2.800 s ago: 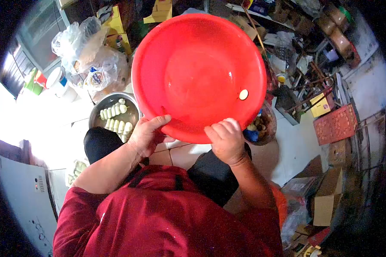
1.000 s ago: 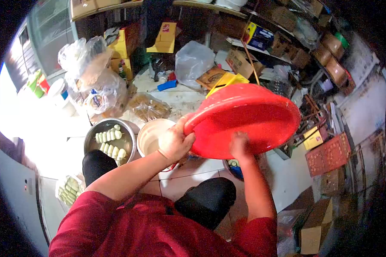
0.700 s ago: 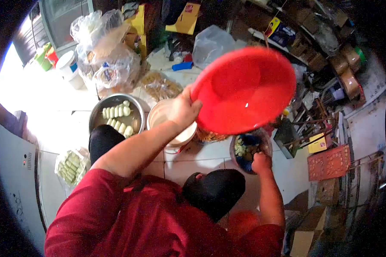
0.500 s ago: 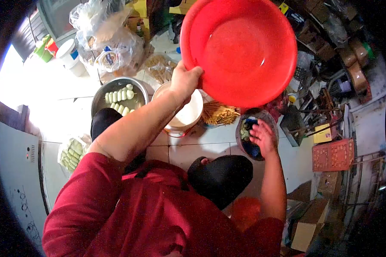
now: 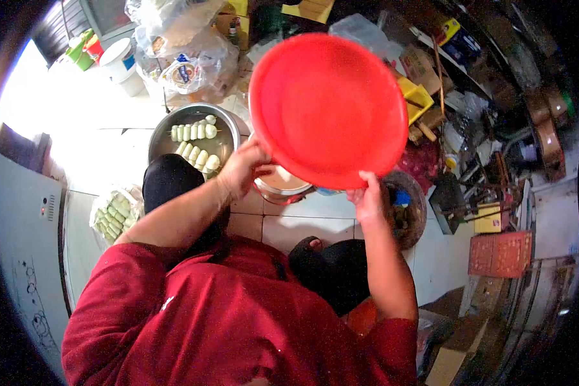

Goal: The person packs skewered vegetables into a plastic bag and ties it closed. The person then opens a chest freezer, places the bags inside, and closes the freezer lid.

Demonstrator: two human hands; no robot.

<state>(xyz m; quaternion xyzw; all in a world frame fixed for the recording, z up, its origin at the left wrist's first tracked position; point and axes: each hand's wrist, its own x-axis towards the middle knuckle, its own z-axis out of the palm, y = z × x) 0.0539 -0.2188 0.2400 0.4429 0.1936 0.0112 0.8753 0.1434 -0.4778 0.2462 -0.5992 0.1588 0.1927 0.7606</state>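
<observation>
A large red plastic basin point(image 5: 328, 109) is held up in front of me, tilted and slightly blurred. My left hand point(image 5: 244, 168) is closed on its lower left rim. At the lower right edge, my right hand point(image 5: 368, 198) pinches the rim between thumb and fingers. Below the basin stands a white bucket point(image 5: 282, 183), mostly hidden by it. To the left, a metal basin point(image 5: 162, 128) holds skewers of pale green sliced pieces point(image 5: 194, 132) in liquid. Beside my right hand is a clear tub point(image 5: 417, 225) with dark and blue contents.
A plastic bag of pale green pieces point(image 5: 117, 213) lies on the tiled floor near my left knee. Large clear bags point(image 5: 186, 71) stand at the back left. Boxes, a red crate point(image 5: 500, 255) and clutter line the right side. A white cabinet point(image 5: 26, 244) stands at far left.
The red basin has come lower and nearer, and its tilt has changed. My right hand, free before over the clear tub, has moved up and left and taken hold of the rim.
</observation>
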